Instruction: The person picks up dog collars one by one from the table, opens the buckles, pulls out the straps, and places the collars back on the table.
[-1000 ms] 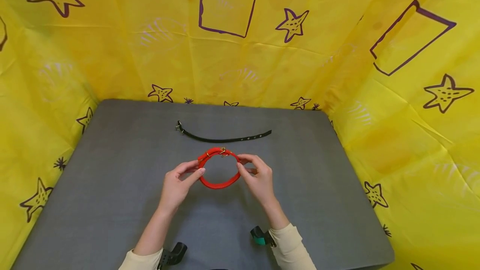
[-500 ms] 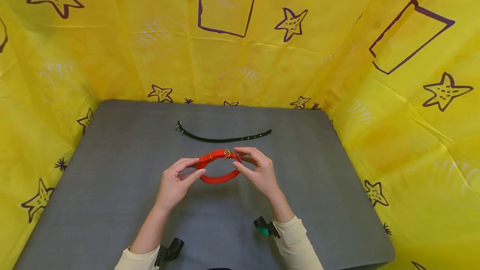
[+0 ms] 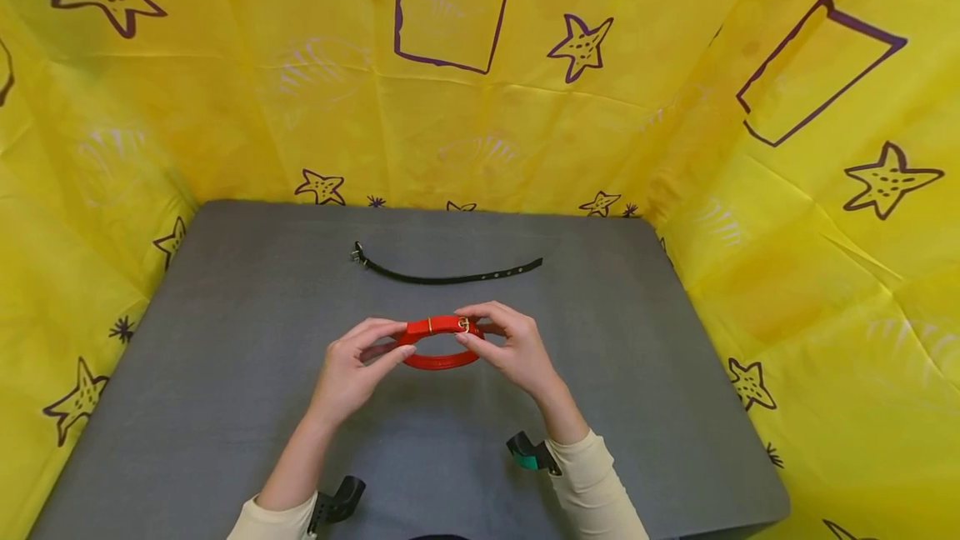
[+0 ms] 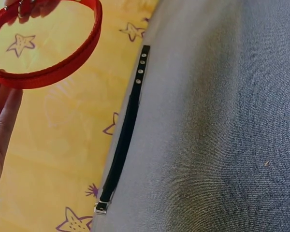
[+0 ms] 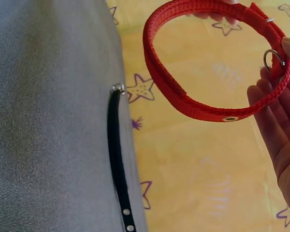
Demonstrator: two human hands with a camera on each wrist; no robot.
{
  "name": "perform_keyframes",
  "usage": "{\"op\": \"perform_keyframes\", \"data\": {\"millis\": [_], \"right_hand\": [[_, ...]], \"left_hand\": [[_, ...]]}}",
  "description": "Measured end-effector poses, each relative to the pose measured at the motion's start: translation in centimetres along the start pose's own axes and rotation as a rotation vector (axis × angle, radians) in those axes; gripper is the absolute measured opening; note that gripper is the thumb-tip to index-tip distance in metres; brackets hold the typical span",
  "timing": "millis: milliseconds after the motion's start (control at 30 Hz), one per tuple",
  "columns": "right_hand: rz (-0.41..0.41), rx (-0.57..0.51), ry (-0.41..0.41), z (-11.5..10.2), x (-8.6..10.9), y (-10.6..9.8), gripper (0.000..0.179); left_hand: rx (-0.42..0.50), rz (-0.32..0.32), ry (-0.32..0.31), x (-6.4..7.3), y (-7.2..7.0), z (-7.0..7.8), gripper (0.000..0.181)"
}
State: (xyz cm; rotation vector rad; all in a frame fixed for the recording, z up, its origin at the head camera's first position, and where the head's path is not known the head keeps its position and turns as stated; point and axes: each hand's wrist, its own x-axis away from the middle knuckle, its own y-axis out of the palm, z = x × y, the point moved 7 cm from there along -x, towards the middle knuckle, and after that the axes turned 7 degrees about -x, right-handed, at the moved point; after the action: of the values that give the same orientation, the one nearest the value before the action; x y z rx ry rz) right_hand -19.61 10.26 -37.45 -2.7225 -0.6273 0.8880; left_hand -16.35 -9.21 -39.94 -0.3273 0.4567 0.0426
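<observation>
A red collar (image 3: pixel 441 341) buckled into a loop hangs above the grey table (image 3: pixel 225 340), held between both hands. My left hand (image 3: pixel 352 369) pinches its left side. My right hand (image 3: pixel 504 348) pinches its right side at the brass buckle (image 3: pixel 463 324). The left wrist view shows the red collar (image 4: pixel 48 58) against my left fingers (image 4: pixel 2 121). In the right wrist view the red collar (image 5: pixel 208 63) and its metal ring (image 5: pixel 273 59) sit at my right fingers (image 5: pixel 275 121). A black strap (image 3: pixel 442 273) lies flat on the table beyond the hands.
Yellow sheeting with purple stars (image 3: pixel 585 48) walls in the table at the back and both sides. The black strap (image 4: pixel 123 135) runs along the table's far edge, its buckle (image 5: pixel 117 88) at the left end. Wrist cameras (image 3: pixel 341 502) sit on both cream sleeves.
The red loop has tipped from facing up toward lying flatter and edge-on. My right hand slid along the collar to the buckle. Both hands drew slightly nearer me.
</observation>
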Motion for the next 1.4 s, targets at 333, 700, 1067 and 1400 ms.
{"op": "perform_keyframes", "data": {"millis": [333,700,1067,1400], "right_hand": [[-0.004,-0.02,0.005,0.3,0.4,0.2,0.025],[0.002,-0.027,-0.026,0.1,0.5,0.5,0.024],[-0.024,-0.006,-0.094,-0.1,0.5,0.9,0.028],[-0.06,0.034,-0.172,-0.6,0.4,1.3,0.03]], "left_hand": [[0.001,-0.027,0.002,0.0,0.2,-0.5,0.029],[0.0,-0.069,-0.015,0.0,0.3,-0.5,0.03],[-0.07,-0.115,-0.029,-0.9,0.7,0.3,0.034],[-0.099,-0.088,0.017,-0.8,1.0,1.0,0.03]]}}
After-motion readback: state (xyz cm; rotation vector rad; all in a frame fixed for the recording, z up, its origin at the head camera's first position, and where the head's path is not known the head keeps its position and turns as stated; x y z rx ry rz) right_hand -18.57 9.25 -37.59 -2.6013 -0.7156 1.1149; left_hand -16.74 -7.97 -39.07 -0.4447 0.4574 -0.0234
